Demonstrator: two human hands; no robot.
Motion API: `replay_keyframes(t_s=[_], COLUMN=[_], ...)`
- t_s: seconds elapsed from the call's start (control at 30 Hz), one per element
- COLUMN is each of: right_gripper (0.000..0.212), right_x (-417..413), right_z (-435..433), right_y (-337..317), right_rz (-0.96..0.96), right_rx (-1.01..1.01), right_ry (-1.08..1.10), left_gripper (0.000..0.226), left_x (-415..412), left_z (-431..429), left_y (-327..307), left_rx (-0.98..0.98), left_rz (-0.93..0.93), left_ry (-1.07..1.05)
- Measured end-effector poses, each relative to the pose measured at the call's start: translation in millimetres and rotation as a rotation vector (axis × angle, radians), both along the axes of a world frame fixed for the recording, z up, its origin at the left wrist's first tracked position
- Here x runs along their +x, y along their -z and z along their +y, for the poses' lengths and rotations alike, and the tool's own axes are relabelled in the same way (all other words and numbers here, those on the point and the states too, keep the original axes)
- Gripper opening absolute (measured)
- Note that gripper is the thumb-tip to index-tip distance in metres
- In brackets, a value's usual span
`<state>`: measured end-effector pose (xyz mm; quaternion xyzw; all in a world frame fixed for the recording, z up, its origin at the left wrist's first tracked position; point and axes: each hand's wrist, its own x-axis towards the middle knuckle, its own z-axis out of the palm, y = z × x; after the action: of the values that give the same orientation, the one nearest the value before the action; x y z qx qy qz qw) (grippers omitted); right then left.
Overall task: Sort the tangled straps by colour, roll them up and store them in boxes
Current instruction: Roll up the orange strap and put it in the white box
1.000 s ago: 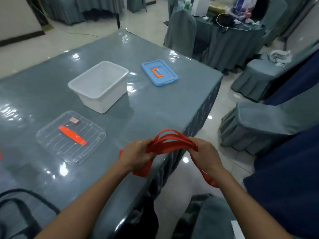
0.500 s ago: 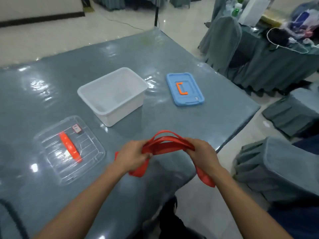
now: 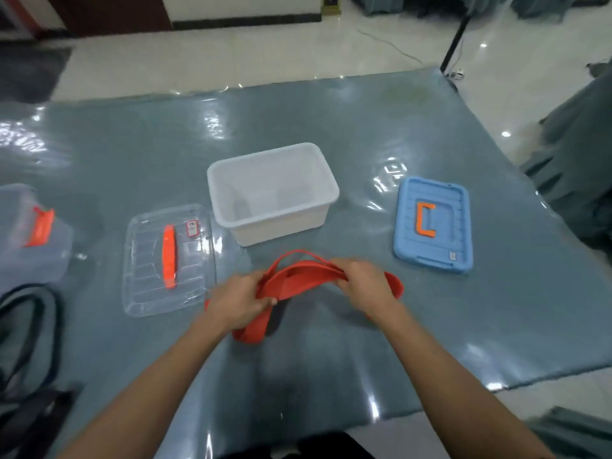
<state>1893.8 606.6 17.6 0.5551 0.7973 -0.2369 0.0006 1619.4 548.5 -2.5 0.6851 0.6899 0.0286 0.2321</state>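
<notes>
While the view has swung round to face the table (image 3: pixel 331 127) squarely, the hands have come in from its edge. A second ago they worked half over the floor; now they hang over the table top.

The left hand (image 3: pixel 236 304) has its fingers curled tight round one end of the red strap (image 3: pixel 298 281). The right hand (image 3: pixel 364 288) has its fingers closed over the other end (that hand is a little blurred, so the exact pinch is hard to read). Between them the strap still arches in several gathered loops, much as before. One tail drops below the left hand toward the table, and I cannot tell whether it touches. A short end sticks out past the right hand at three o'clock.

Taking the hands as the centre, the open white box (image 3: pixel 281 223) sits close at twelve o'clock and looks empty. The blue lid (image 3: pixel 453 220) lies at two o'clock and the clear lid (image 3: pixel 145 260) at ten. A clear box (image 3: pixel 20 253) stands at nine, and black straps (image 3: pixel 29 326) lie at eight.

My reading is that the red strap is sorted out and gathered but only loosely looped, not yet a tight roll. Moving in puts it within easy reach of the white box. The loose tail needs tucking in first, and the black straps are not yet dealt with.
</notes>
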Motion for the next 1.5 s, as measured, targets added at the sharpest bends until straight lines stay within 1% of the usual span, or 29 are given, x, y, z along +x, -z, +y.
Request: replay_keyframes(t_s=[0.1,0.17,0.23,0.33,0.43,0.57,0.8,0.9,0.97,1.07,1.13,1.17,1.2,1.27,1.33,1.37,1.43,1.5], right_gripper=[0.05,0.06,0.064,0.062,0.059,0.055,0.06,0.064,0.071,0.088,0.092,0.09,0.085,0.065,0.044,0.04,0.049,0.06], right_x=[-5.4,-7.3,-6.8,-2.0,8.4,36.6,77.6,88.8,94.6,101.8,103.1,102.8,103.1,104.8,109.2,112.7,119.1,121.4], right_z=[9.0,9.5,9.7,13.3,13.9,7.7,-2.4,-7.6,-7.9,-3.0,1.8,4.4,6.9,11.3,18.3,22.5,28.7,32.3], right_y=[16.2,24.9,30.3,32.2,27.2,20.4,14.3,16.0,19.5,29.7,34.4,36.3,37.6,37.6,36.0,36.3,37.1,36.1], right_rz=[-0.108,-0.143,-0.156,-0.12,-0.063,-0.002,0.022,0.085,0.159,0.215,0.224,0.231,0.246,0.291,0.319,0.325,0.315,0.326], right_rx=[-0.062,-0.07,-0.036,0.019,0.047,0.089,0.016,-0.038,-0.08,-0.219,-0.25,-0.246,-0.223,-0.159,-0.147,-0.174,-0.217,-0.209], right_ry=[-0.136,-0.193,-0.238,-0.247,-0.199,-0.06,0.18,0.259,0.269,0.233,0.21,0.209,0.203,0.194,0.197,0.178,0.099,0.018], left_gripper=[0.065,0.078,0.083,0.081,0.075,0.075,0.075,0.077,0.083,0.093,0.095,0.095,0.093,0.083,0.061,0.051,0.037,0.03], left_x=[4.2,6.8,9.8,17.2,31.3,53.2,82.2,96.9,105.0,115.6,123.1,126.2,128.9,133.4,135.8,136.7,137.5,136.9], left_z=[-11.4,-19.6,-25.5,-25.1,-14.2,8.8,41.5,52.4,58.0,63.9,65.2,65.5,64.7,60.6,59.5,59.4,57.6,55.7], left_y=[12.1,16.6,17.6,15.9,13.5,14.2,27.6,30.6,35.0,39.5,40.0,40.2,40.8,41.5,37.4,34.8,29.7,23.5], left_rx=[-0.111,-0.138,-0.096,0.012,0.082,0.104,0.12,0.105,0.081,-0.013,-0.033,-0.036,-0.038,-0.045,-0.062,-0.069,-0.065,-0.047], left_rz=[0.06,0.091,0.108,0.122,0.075,0.045,0.04,0.042,0.084,0.124,0.167,0.186,0.204,0.225,0.261,0.275,0.28,0.273], left_ry=[-0.054,-0.079,-0.091,-0.063,-0.008,0.096,0.228,0.266,0.298,0.288,0.277,0.278,0.281,0.279,0.278,0.275,0.263,0.232])
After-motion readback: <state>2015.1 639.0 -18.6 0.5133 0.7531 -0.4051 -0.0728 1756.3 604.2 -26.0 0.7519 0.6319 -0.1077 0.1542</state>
